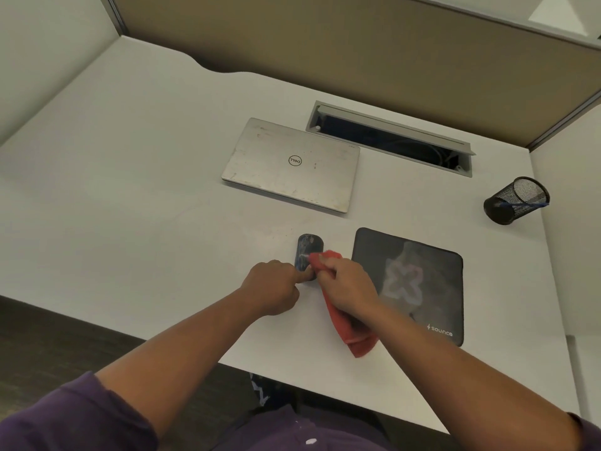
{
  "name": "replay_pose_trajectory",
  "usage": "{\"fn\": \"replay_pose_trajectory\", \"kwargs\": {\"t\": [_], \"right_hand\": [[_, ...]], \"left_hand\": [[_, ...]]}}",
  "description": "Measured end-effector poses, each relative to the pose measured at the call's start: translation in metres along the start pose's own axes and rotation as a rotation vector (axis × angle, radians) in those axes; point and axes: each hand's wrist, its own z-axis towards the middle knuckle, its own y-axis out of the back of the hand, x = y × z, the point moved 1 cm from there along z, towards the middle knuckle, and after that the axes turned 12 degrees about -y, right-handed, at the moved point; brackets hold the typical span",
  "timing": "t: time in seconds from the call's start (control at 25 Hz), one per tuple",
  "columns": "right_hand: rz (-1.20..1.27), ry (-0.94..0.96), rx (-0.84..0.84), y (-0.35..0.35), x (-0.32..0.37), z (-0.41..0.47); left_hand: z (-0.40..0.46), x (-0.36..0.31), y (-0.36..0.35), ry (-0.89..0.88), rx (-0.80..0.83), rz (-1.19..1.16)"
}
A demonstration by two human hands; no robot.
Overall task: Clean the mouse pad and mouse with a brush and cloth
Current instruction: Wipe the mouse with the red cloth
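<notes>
1. Your left hand sits at the near left end of the mouse, fingers curled, with the fingertips pinching its near edge to steady it. Keep that brace firm, because the mouse stands on the smooth white desk and would likely slide under a wipe.

2. Your right hand grips a red cloth. The front fold of the cloth pokes out past your knuckles and touches the right side of the mouse; the tail hangs back toward you over the desk.

3. The mouse is dark, with pale smears across its top. It lies on the bare desk, just left of the mouse pad and not on it.

4. To wipe well, I would press the cloth's front fold flat onto the top and draw it from far end to near end, then turn to a fresh patch of cloth for the sides.

5. Move your left fingertips once the top is done, since the part they cover stays unwiped.

6. The mouse pad, black with a faint pale mark at its middle, lies to the right, close beside your right wrist. Keep the cloth's tail from dragging across it.

7. Farther off lie a closed silver laptop and, to the far right, a tipped mesh pen cup. I cannot see a brush.
</notes>
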Motion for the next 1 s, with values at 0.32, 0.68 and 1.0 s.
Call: {"fn": "replay_pose_trajectory", "kwargs": {"t": [0.32,0.68,1.0], "right_hand": [[0.392,-0.017,-0.054,0.006,-0.006,-0.031],[0.905,-0.134,0.182,-0.018,0.012,-0.053],[0.034,0.034,-0.056,0.003,-0.020,0.013]], "left_hand": [[-0.018,-0.014,0.006,0.050,-0.440,-0.472],[-0.033,-0.010,-0.006,0.357,-0.478,-1.359],[-0.018,0.004,0.006,0.152,-0.327,-0.636]]}}
